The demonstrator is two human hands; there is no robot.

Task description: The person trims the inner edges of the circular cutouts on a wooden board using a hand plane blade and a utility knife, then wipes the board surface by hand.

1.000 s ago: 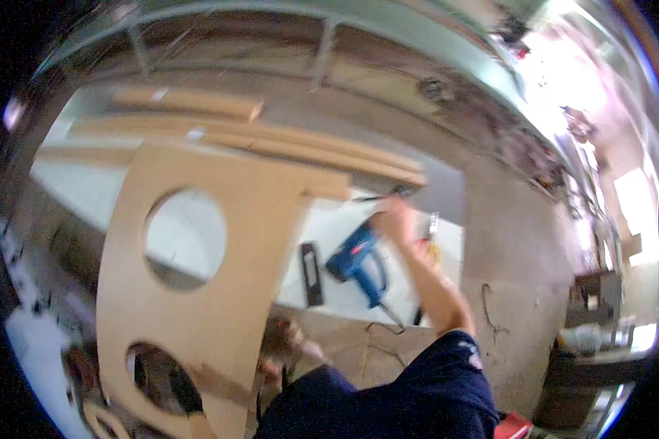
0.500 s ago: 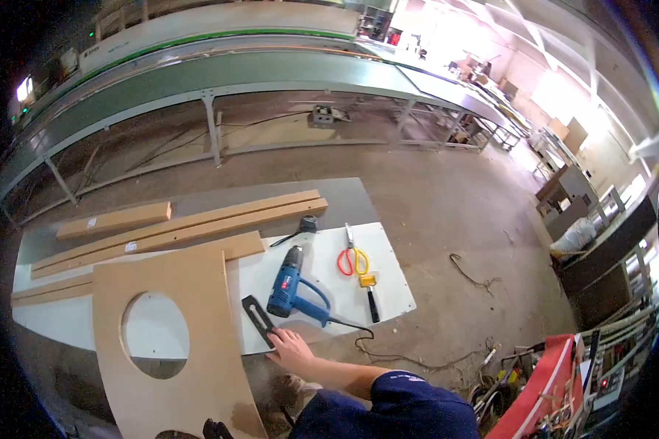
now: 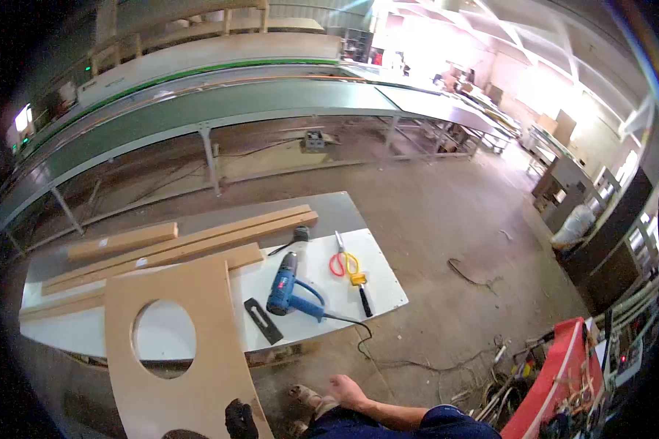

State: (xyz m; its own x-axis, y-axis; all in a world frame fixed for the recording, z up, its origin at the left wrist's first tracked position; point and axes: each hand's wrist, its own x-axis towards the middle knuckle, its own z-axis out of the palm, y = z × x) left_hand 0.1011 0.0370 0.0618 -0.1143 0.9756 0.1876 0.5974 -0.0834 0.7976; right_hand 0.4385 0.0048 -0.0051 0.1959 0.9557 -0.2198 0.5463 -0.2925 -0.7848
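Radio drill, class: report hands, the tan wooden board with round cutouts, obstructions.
Black-gloved left hand over board, grip unclear. Bare right hand right of board, nothing visible in it. Board overlaps white tabletop. Blue plastic heat gun nearby, apparently clear of board.

The right hand hangs low, seemingly half curled.

See a long green bench at eleven o'clock. Find a pale plastic bag at three o'clock, a red panel at four.
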